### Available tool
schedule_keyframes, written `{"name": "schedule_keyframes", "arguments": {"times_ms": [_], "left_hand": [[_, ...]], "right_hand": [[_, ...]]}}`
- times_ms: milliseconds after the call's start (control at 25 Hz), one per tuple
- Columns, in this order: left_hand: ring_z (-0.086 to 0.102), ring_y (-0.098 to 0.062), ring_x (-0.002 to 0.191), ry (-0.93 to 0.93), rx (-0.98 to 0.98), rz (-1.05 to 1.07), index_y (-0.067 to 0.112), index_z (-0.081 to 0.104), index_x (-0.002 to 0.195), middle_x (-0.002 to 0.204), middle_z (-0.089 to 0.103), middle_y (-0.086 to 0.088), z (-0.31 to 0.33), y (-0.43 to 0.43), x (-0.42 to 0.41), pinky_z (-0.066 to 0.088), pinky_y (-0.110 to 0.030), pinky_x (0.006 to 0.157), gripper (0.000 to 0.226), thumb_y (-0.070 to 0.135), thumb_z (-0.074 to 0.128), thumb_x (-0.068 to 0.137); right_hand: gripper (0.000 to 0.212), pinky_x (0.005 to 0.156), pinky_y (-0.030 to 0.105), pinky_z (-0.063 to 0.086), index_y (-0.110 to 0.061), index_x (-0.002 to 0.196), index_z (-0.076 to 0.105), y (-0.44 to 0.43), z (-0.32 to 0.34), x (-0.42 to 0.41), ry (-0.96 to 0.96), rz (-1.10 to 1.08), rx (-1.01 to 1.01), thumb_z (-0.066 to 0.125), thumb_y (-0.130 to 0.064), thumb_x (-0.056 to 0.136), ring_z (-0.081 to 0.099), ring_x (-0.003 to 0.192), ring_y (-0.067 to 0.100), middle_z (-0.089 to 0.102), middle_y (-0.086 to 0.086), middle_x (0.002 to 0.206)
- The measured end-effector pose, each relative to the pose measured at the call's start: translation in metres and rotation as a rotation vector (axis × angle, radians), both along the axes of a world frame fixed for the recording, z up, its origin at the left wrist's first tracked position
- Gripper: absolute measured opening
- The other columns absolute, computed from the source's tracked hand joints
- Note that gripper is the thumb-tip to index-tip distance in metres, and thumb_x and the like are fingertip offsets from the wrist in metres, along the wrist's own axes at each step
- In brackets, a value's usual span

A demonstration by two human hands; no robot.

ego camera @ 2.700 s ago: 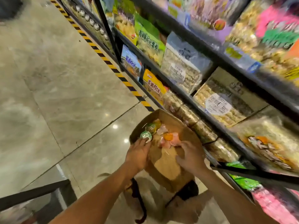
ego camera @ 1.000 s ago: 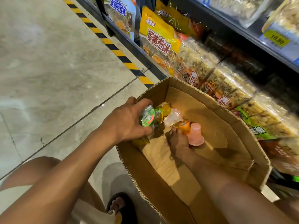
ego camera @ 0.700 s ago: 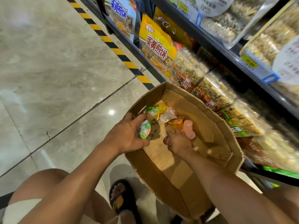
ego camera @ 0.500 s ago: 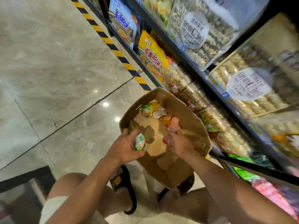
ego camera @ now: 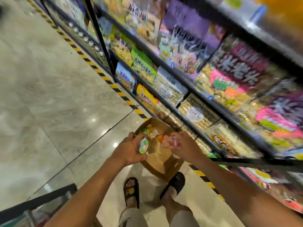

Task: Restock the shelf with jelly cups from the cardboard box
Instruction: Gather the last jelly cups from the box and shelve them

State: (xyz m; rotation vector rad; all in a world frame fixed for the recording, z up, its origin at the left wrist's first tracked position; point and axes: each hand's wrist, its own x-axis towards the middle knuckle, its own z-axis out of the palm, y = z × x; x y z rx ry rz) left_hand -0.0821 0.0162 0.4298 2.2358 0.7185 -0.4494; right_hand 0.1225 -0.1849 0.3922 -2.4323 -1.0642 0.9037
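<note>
Shelf [ego camera: 188, 91] is on our right, nearer our right hand [ego camera: 184, 147], which grips a red jelly cup [ego camera: 174, 142]; our left hand [ego camera: 129, 150] grips a green jelly cup [ego camera: 143, 145].

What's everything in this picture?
cardboard box: one, brown, on the floor beside the shelf
loose jelly cups: a few, green, orange, pale, in the box
green-lidded jelly cup: one, in the left hand
reddish jelly cup: one, in the right hand
snack bags: many, mixed colours, on the shelf
hazard tape: one strip, yellow-black, along the shelf base
slippers: two, black, worn
left hand: one, grips the green-lidded jelly cup
right hand: one, grips the reddish jelly cup
</note>
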Motion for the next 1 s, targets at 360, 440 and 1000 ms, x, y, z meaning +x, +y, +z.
{"name": "schedule_keyframes", "arguments": {"times_ms": [360, 440, 1000], "left_hand": [[0.058, -0.021, 0.113, -0.127, 0.048, -0.323, 0.048, 0.038, 0.143, 0.13, 0.042, 0.006, 0.159, -0.019, 0.024, 0.053, -0.037, 0.095, 0.088, 0.06, 0.073, 0.063], [0.055, -0.021, 0.12, -0.157, 0.045, -0.395, 0.047, 0.039, 0.145, 0.137, 0.041, 0.004, 0.179, -0.043, 0.033, 0.051, -0.038, 0.099, 0.095, 0.068, 0.064, 0.055], [0.05, -0.014, 0.121, -0.262, 0.037, -0.904, 0.046, 0.033, 0.149, 0.134, 0.037, 0.011, 0.232, -0.367, 0.074, 0.042, -0.022, 0.093, 0.086, 0.054, 0.067, 0.071]], "right_hand": [[0.077, 0.099, 0.006, 0.033, -0.033, 0.139, 0.052, -0.084, 0.163, -0.065, -0.155, -0.261, 0.308, 0.067, -0.07, 0.073, 0.045, 0.12, 0.003, 0.05, -0.008, 0.131], [0.077, 0.102, 0.011, 0.035, -0.029, 0.141, 0.052, -0.114, 0.176, -0.078, -0.183, -0.322, 0.355, 0.065, -0.067, 0.075, 0.043, 0.12, 0.004, 0.048, -0.005, 0.134], [0.064, 0.097, 0.0, 0.029, -0.032, 0.133, 0.057, -0.444, 0.217, -0.161, -0.359, -0.862, 0.46, 0.085, -0.03, 0.075, 0.039, 0.119, -0.022, 0.047, -0.025, 0.128]]}}
